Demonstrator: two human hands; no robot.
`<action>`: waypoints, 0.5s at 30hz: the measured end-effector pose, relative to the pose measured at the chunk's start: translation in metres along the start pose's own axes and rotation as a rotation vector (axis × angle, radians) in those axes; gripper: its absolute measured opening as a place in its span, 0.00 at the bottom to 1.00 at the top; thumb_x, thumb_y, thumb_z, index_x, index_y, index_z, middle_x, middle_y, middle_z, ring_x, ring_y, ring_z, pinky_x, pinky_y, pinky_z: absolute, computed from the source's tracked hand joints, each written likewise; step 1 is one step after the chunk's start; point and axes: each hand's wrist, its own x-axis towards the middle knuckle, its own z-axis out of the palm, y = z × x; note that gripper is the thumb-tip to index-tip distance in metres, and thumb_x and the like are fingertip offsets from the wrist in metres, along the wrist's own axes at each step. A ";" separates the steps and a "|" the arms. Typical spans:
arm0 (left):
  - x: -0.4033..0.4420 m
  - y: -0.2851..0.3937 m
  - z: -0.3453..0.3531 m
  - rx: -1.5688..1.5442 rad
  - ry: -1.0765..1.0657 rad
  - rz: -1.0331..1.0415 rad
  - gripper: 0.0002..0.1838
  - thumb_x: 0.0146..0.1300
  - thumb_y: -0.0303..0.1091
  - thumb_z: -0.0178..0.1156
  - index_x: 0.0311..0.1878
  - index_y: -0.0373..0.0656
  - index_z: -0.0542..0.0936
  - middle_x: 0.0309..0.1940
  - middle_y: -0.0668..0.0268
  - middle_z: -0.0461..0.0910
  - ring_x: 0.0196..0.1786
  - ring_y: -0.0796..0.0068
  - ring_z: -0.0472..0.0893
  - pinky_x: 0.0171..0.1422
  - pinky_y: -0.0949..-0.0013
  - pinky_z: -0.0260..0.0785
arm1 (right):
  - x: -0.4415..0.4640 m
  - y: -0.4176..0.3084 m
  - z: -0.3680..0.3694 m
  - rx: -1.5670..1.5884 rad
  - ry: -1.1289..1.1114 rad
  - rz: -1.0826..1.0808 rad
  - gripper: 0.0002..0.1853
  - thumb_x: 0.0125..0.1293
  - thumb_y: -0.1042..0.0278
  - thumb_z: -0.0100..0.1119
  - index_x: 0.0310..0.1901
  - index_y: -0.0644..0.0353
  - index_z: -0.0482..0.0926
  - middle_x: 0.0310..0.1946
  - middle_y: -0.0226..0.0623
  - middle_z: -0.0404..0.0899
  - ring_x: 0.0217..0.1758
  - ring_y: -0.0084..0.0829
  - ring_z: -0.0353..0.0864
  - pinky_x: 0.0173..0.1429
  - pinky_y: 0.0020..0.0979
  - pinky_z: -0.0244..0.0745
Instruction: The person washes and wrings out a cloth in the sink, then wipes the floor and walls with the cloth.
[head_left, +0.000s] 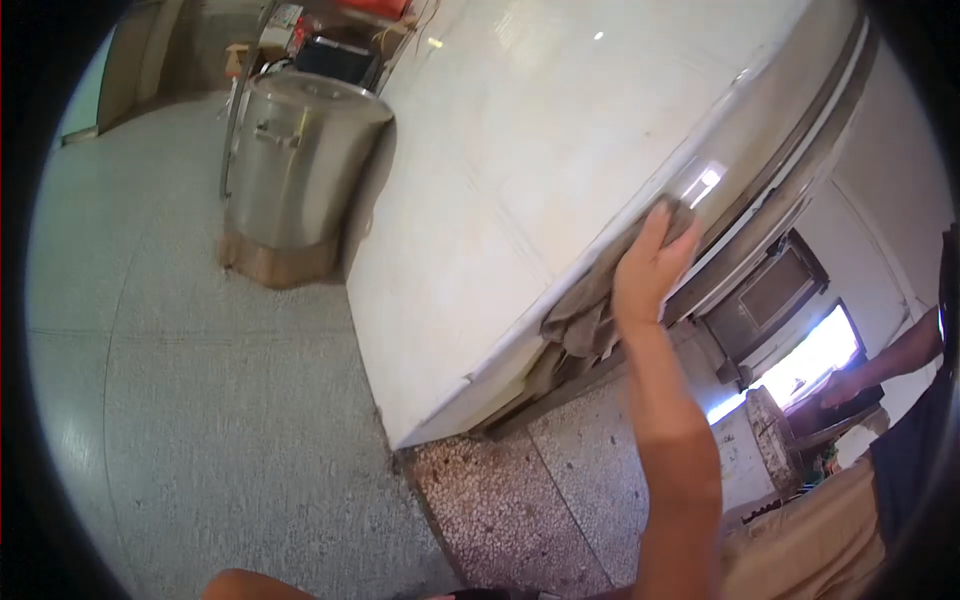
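Observation:
My right hand (652, 270) reaches up from the bottom of the view and grips a grey-brown cloth (585, 315). It presses the cloth to the edge of a large white, glossy appliance (500, 190), like a fridge or freezer. Part of the cloth bunches between my fingers, and the rest hangs down along the edge. Dark seams run along the appliance's curved front on the right. My left hand is out of the view; only a rounded bit of skin, a knee or elbow, shows at the bottom left.
A lidded steel drum (305, 165) stands on a brown base beside the appliance. Behind it is a rack with a black box (335, 62). Another person's arm (880, 370) and tan trousers (820, 520) show at the right. Grey floor (230, 420) meets speckled tiles (510, 510).

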 end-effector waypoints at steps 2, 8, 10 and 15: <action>-0.001 0.002 -0.001 -0.010 0.015 -0.003 0.27 0.44 0.40 0.61 0.53 0.51 0.75 0.58 0.54 0.64 0.61 0.46 0.63 0.56 0.34 0.55 | 0.006 -0.003 -0.001 -0.005 0.011 0.018 0.22 0.66 0.58 0.47 0.48 0.75 0.67 0.47 0.58 0.70 0.50 0.52 0.69 0.56 0.41 0.63; 0.008 0.017 -0.011 -0.031 0.011 0.004 0.25 0.46 0.40 0.60 0.52 0.52 0.76 0.58 0.56 0.64 0.62 0.47 0.63 0.58 0.35 0.54 | -0.026 0.004 0.018 -0.142 0.262 0.115 0.27 0.67 0.56 0.44 0.52 0.79 0.64 0.52 0.66 0.61 0.56 0.54 0.59 0.65 0.49 0.47; 0.010 0.019 -0.012 -0.044 0.006 -0.013 0.25 0.46 0.40 0.60 0.52 0.53 0.77 0.58 0.57 0.64 0.62 0.48 0.63 0.58 0.35 0.54 | -0.053 0.003 0.022 -0.070 0.303 0.082 0.23 0.67 0.59 0.44 0.50 0.76 0.67 0.49 0.58 0.65 0.54 0.50 0.62 0.61 0.46 0.53; 0.016 0.025 -0.012 -0.056 0.005 -0.022 0.19 0.53 0.41 0.58 0.50 0.52 0.78 0.57 0.58 0.66 0.61 0.51 0.64 0.60 0.36 0.53 | -0.159 0.010 0.022 -0.120 0.081 -0.198 0.22 0.63 0.68 0.49 0.55 0.71 0.63 0.53 0.57 0.61 0.56 0.51 0.59 0.62 0.52 0.50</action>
